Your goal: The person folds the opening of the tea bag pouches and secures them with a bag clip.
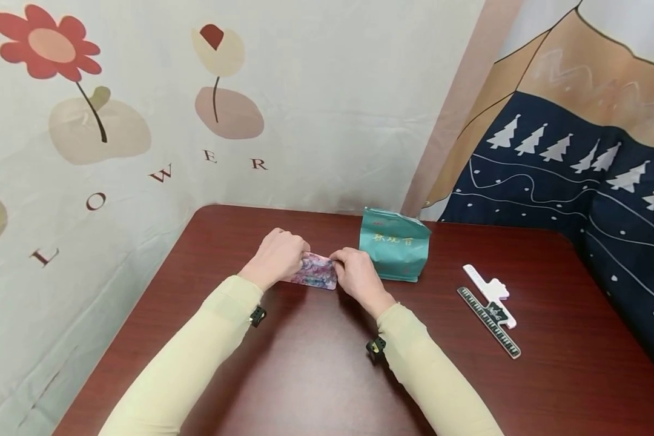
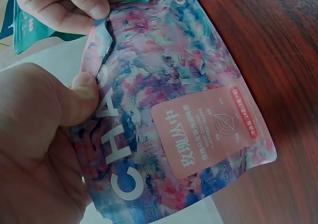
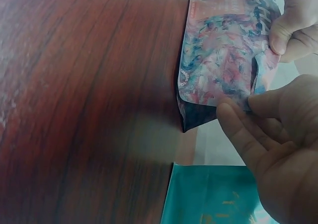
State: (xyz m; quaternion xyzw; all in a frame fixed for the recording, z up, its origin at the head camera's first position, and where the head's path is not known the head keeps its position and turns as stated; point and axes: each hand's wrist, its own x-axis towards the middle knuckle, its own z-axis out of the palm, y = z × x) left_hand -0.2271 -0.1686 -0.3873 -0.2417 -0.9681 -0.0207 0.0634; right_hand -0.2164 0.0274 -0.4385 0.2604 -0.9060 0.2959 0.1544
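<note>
A pink, blue and purple patterned tea pouch (image 2: 164, 85) with large white letters stands on the table between the hands. In the left wrist view, a small tear or gap shows along its top edge. My left hand (image 1: 280, 257) pinches that edge near the lettering, thumb on the front. At the other end of the same edge, my right hand (image 1: 358, 275) pinches the corner between thumb and forefinger, beside the gap. The pouch's back is hidden.
A teal bag (image 1: 395, 248) with gold characters stands just right of the right hand. Farther right lie a white long-bar clip (image 1: 479, 281) and a black one (image 1: 485, 321) with a piano-key pattern. A printed curtain (image 1: 327, 109) hangs behind the reddish-brown table (image 1: 316, 375).
</note>
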